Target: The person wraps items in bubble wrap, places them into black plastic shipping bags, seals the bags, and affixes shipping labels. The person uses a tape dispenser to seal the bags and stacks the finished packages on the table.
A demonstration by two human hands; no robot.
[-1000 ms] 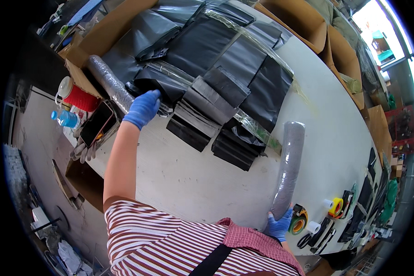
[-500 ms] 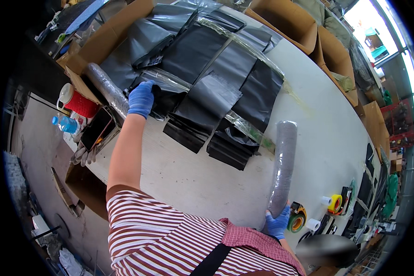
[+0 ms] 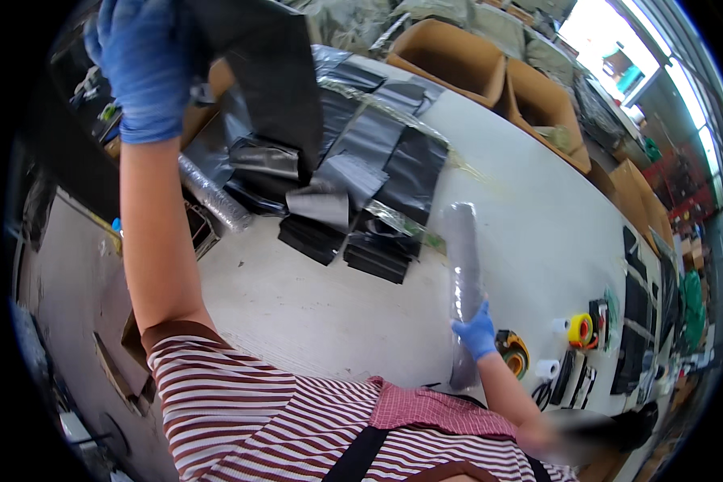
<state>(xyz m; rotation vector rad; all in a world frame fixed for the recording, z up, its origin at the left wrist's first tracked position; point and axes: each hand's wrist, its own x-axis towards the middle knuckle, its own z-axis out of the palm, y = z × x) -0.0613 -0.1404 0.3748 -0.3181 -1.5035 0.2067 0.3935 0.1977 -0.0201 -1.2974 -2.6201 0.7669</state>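
My left hand (image 3: 149,76), in a blue glove, is raised high at the upper left. A black plastic bag (image 3: 261,72) hangs from its closed fingers over the table. Below lie stacks of folded black plastic bags (image 3: 414,169), some strapped with clear tape. In the middle right, a long grey roll (image 3: 463,257) in clear wrap lies on the white table (image 3: 321,321). My right hand (image 3: 478,331), also blue-gloved, grips the roll's near part from its right side. Part of the left hand's grip is hidden behind the glove and the bag.
A second wrapped roll (image 3: 210,193) lies left of the bags. Open cardboard boxes (image 3: 450,60) line the far edge. Tape dispensers (image 3: 512,352), yellow tape (image 3: 580,330) and a white roll (image 3: 547,369) sit at the right, beside more black bags (image 3: 636,321).
My left hand has risen from the stacks, lifting a black bag up toward me. My right hand has moved from the roll's near end farther up its side.
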